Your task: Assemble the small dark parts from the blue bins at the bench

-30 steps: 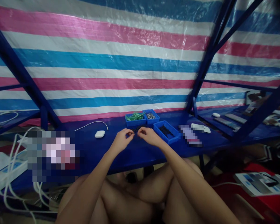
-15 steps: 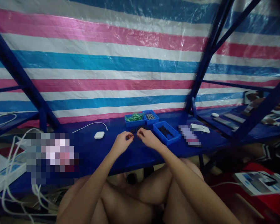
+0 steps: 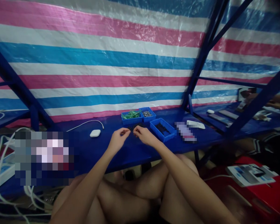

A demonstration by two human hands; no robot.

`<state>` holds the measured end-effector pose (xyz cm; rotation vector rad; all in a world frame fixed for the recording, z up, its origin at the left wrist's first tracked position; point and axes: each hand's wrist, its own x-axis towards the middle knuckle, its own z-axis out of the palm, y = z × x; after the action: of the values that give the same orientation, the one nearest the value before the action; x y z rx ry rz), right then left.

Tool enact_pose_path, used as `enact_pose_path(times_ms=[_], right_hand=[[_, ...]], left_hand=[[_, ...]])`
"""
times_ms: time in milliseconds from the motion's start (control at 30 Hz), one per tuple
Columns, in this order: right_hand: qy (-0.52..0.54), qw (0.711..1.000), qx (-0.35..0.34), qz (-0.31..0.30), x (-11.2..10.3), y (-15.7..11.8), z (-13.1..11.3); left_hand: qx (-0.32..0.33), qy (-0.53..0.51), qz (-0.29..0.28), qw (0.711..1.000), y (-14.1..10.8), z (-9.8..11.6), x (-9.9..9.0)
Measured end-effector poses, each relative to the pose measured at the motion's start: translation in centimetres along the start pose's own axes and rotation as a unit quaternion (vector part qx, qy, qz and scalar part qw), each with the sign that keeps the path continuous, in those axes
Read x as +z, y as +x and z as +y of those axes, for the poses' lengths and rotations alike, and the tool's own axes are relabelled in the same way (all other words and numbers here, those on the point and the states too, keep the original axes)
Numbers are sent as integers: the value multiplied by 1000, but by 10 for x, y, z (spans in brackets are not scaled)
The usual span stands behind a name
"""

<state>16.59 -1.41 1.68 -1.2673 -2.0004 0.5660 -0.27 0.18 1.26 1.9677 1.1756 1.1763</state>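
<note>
My left hand (image 3: 120,137) and my right hand (image 3: 142,133) meet fingertip to fingertip above the blue table, each with its fingers pinched. Whatever sits between the fingertips is too small to make out. Just behind the hands lies a loose pile of small black parts (image 3: 130,127) on the tabletop, partly hidden. Close to my right hand stands a blue bin with black parts (image 3: 162,130). Farther back, two more blue bins touch side by side: one contains green pieces (image 3: 132,114), the other small silver metal pieces (image 3: 147,114).
A white earbud case (image 3: 95,133) and a white cable (image 3: 86,122) lie left. Blurred-out items and white cords (image 3: 0,174) crowd the left end. Right of the bins is a pixelated phone-like object (image 3: 185,132). Blue frame posts (image 3: 202,59) rise at the sides; another person's arm (image 3: 277,101) shows far right.
The whole view has shifted a little, so everything appears slightly farther left and up. Both hands stay pinched near each other, with only slight finger movement.
</note>
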Motion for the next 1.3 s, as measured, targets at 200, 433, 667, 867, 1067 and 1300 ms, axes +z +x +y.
enact_pose_path(times_ms=[200,433,667,867,1067,1300], right_hand=[[-1,1000,-5,-5,5,-1,0],[-16,999,-23,32,4,-2,-1],[-21,999,-11,45,3,-2,-6],[-19,999,24,11,5,0,-2],[24,997,42,-66,9,2,5],[39,996,55,-53,22,6,13]], left_hand=[[-24,-63,-11,998,1,-4,5],[3,-35,3,999,-1,-4,6],[16,53,-43,998,-2,-9,8],[70,122,-45,989,-3,-12,7],[98,225,-75,967,-3,-8,3],[105,380,-133,909,-12,-7,-25]])
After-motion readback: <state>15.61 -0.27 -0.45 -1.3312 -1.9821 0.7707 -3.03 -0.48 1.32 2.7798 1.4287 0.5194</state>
